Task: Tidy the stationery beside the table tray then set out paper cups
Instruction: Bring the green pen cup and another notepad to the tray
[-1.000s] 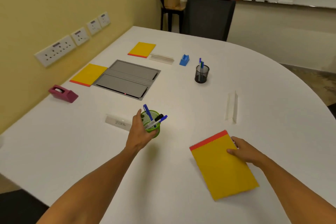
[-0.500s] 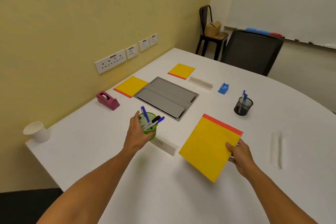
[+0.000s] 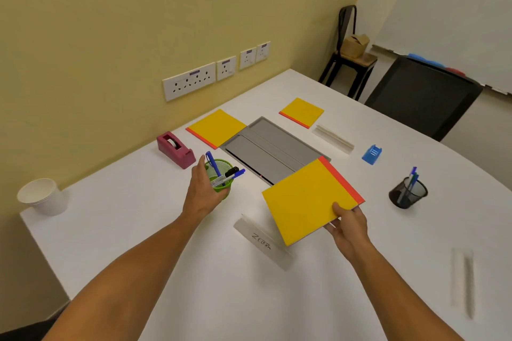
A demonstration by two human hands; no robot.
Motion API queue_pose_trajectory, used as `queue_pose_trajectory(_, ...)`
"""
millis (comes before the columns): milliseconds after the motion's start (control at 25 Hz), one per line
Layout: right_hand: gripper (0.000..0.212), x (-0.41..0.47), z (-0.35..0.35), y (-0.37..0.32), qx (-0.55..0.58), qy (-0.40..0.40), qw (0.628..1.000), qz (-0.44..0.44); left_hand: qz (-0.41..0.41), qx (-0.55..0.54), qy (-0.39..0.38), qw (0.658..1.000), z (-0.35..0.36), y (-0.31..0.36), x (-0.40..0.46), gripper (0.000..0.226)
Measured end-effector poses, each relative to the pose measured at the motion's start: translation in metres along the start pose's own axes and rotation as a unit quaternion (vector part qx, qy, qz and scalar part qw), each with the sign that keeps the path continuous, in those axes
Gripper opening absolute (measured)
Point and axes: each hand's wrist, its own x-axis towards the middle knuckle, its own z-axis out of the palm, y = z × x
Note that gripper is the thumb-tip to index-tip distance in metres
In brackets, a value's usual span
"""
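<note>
My left hand (image 3: pixel 201 193) grips a green mesh pen cup (image 3: pixel 221 178) holding several pens, lifted just left of the grey table tray (image 3: pixel 273 147). My right hand (image 3: pixel 347 225) pinches the near corner of a yellow notepad with a red edge (image 3: pixel 307 199), held tilted above the tray's near corner. Two more yellow notepads lie flat by the tray, one on its left (image 3: pixel 216 127) and one beyond it (image 3: pixel 302 112). A stack of white paper cups (image 3: pixel 41 199) stands at the table's left corner.
A maroon tape dispenser (image 3: pixel 174 149) sits by the wall. Clear name stands lie in front of me (image 3: pixel 263 243), behind the tray (image 3: pixel 332 138) and at the right (image 3: pixel 461 279). A blue object (image 3: pixel 372 154) and a black pen cup (image 3: pixel 407 192) stand to the right. A black chair (image 3: pixel 421 97) is at the far edge.
Both hands have carried their loads toward the tray: the green pen cup went left-forward, and the notepad rose off the table and now hangs over the tray's near corner. The view swung left.
</note>
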Motion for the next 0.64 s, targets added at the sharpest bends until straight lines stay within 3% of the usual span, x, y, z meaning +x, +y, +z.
queue_pose_trajectory(360,0.040,0.075,0.093,-0.007,-0.024,-0.004,1.000,0.004,-0.026,0.008,0.032,0.999,0.030,-0.052,0.105,0.110)
queue_pose_trajectory(640,0.036,0.123,0.121,0.008,-0.029,0.008,1.000,0.005,-0.046,0.038,0.027,0.998,0.047,-0.075,0.167,0.123)
